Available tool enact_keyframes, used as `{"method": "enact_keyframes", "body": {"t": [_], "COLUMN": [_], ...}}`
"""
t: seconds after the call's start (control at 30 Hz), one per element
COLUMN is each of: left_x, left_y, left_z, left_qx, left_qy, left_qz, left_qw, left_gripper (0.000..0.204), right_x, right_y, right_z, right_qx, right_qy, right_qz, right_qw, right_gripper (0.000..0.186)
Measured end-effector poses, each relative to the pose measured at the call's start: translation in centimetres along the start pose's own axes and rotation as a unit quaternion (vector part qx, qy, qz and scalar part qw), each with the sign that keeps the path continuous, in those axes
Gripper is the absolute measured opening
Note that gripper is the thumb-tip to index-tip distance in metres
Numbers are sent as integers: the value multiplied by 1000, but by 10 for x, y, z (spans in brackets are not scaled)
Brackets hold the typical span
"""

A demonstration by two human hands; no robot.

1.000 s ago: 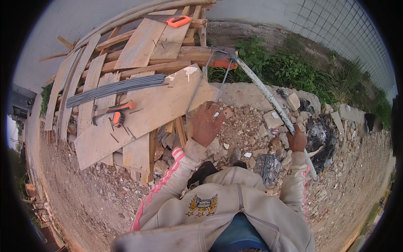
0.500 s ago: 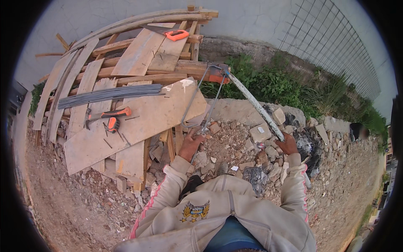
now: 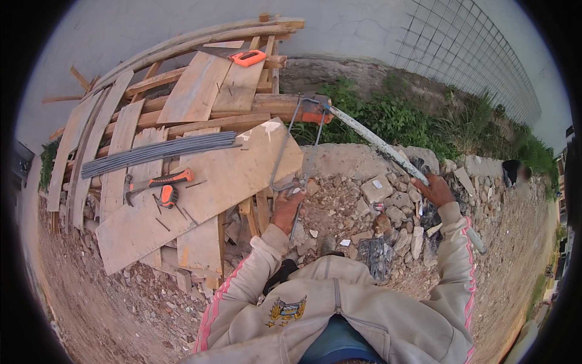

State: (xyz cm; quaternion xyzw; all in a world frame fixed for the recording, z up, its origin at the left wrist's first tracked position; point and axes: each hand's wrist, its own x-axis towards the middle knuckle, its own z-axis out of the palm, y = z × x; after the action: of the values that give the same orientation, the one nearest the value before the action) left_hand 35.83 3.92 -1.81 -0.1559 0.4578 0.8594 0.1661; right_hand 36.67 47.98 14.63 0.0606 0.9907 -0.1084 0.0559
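Compared with half a second ago, the white pipe [image 3: 376,141] has been swung outward, its lower end now lying farther to the right over the rubble [image 3: 330,209]. The right hand [image 3: 433,189] has been carried rightward and outward with it, and the pipe is gripped in its clenched fingers. The pipe's far end is set against the orange block [image 3: 312,113] at the end of the timber stack. The bent steel rod [image 3: 280,155] is caught at that block, its two long legs brought down toward the person, one of them over the corner of the plywood board [image 3: 242,176]. Its near end is grasped by the left hand [image 3: 287,209], which was seen spread open beside the rod a second ago; the exact placing of the fingertips cannot be told. On the board, the claw hammer [image 3: 170,178], the tape measure [image 3: 168,196] and the bundle of straight rods [image 3: 157,151] have been left as they were. Among the stones, what appears to be a small can [image 3: 379,207] is seen, too small for any contents to be made out.
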Motion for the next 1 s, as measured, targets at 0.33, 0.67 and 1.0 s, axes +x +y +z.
{"method": "enact_keyframes", "body": {"t": [0.33,0.67,1.0], "left_x": [8,14,9], "left_y": [-3,-5,0], "left_z": [-11,-12,-13], "left_qx": [60,128,210], "left_qy": [40,66,75], "left_qz": [58,190,220], "left_qw": [996,971,950], "left_gripper": [26,24,31], "right_x": [-26,-26,-30], "right_y": [-25,-29,-31], "right_z": [28,29,38], "right_qx": [-71,-66,-88], "right_qy": [88,56,71], "right_qz": [42,71,79], "right_qw": [993,994,990], "right_gripper": [77,78,74]}}
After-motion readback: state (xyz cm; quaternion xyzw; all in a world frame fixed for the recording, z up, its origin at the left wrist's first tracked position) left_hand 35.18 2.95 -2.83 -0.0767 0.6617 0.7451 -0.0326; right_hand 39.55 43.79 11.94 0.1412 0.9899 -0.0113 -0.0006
